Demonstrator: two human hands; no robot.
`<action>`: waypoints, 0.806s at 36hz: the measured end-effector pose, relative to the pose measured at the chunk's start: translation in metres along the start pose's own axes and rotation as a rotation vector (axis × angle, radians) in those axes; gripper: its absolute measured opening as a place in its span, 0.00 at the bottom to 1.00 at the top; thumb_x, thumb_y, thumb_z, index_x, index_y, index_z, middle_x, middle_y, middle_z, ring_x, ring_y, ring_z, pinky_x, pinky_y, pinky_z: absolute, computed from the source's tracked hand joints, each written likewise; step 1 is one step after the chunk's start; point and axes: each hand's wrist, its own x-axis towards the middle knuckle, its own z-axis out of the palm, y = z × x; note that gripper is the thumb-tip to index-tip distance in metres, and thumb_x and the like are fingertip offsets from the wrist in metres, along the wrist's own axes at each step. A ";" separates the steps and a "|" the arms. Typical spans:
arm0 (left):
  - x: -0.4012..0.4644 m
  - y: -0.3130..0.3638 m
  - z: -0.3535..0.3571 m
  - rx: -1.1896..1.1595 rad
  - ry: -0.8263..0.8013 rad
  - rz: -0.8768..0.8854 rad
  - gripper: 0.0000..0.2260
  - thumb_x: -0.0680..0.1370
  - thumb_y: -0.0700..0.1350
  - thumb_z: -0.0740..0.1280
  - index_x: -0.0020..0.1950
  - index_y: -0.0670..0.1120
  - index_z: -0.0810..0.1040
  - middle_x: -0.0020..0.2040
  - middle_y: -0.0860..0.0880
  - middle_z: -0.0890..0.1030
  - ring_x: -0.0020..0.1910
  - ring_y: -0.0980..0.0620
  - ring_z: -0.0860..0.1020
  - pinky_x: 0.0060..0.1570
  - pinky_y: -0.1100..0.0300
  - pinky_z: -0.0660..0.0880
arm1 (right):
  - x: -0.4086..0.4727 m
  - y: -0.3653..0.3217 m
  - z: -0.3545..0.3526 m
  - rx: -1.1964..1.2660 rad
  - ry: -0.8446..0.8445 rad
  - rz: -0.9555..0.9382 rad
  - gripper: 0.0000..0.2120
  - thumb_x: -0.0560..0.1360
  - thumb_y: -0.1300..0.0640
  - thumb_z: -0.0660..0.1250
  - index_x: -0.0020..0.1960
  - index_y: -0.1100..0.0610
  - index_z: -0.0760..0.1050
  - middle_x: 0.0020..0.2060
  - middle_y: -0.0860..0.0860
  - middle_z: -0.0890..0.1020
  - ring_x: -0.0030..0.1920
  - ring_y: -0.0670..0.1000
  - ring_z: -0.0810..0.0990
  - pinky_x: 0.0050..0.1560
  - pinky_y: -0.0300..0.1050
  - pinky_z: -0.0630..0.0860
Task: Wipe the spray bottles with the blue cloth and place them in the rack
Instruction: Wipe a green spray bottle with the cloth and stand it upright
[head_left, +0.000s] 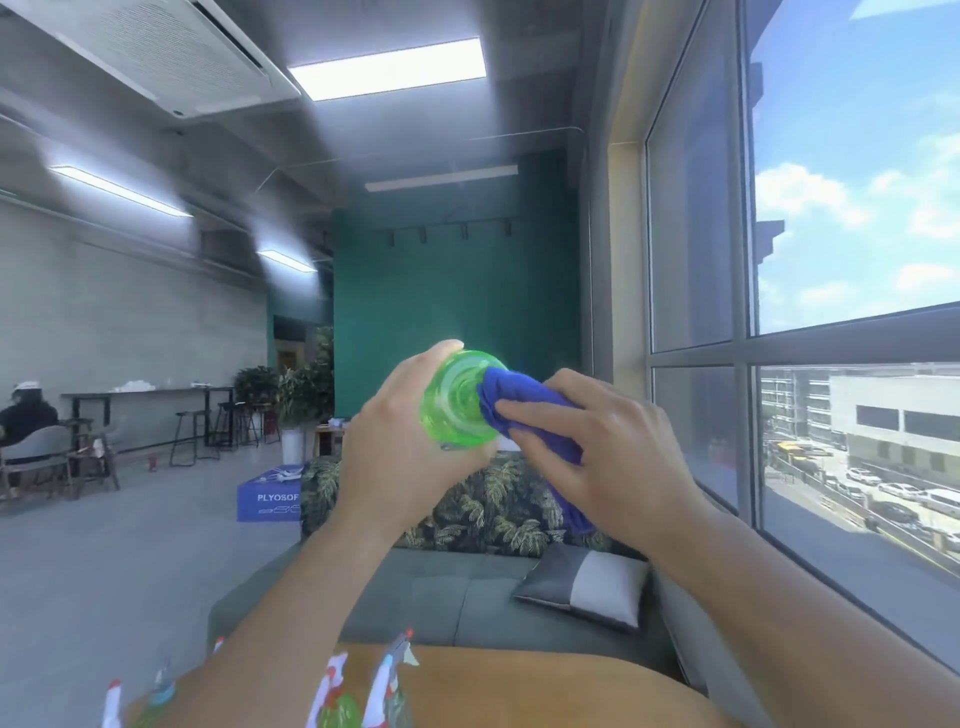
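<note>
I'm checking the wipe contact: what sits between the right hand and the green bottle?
In the head view, the blue cloth lies between the right hand and the green bottle, bunched against its base; the left hand grips the bottle.

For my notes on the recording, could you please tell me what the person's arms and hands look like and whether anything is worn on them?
Both forearms are bare as far as the frame shows: no sleeves, gloves, watch or bracelets. The left hand and right hand carry no visible rings or markings. No cables or straps show.
</note>
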 end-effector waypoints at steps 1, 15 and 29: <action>-0.001 0.000 0.001 0.004 -0.003 -0.001 0.40 0.65 0.64 0.78 0.77 0.61 0.73 0.68 0.63 0.79 0.61 0.58 0.80 0.59 0.47 0.81 | 0.001 0.001 0.000 -0.022 0.017 0.024 0.10 0.80 0.46 0.66 0.58 0.41 0.85 0.42 0.44 0.76 0.38 0.48 0.75 0.33 0.41 0.66; -0.003 -0.005 0.006 -0.079 -0.026 -0.042 0.42 0.62 0.62 0.72 0.77 0.59 0.74 0.67 0.59 0.82 0.61 0.54 0.82 0.59 0.47 0.82 | -0.001 -0.005 0.012 0.101 -0.053 -0.114 0.12 0.82 0.46 0.65 0.60 0.43 0.85 0.45 0.44 0.78 0.41 0.48 0.76 0.34 0.45 0.74; -0.016 -0.021 0.021 -0.028 -0.084 -0.043 0.39 0.63 0.59 0.76 0.75 0.64 0.73 0.67 0.62 0.81 0.61 0.54 0.81 0.57 0.47 0.82 | -0.007 -0.001 0.027 0.090 -0.035 -0.085 0.11 0.81 0.47 0.68 0.60 0.44 0.85 0.43 0.44 0.75 0.41 0.48 0.73 0.33 0.42 0.70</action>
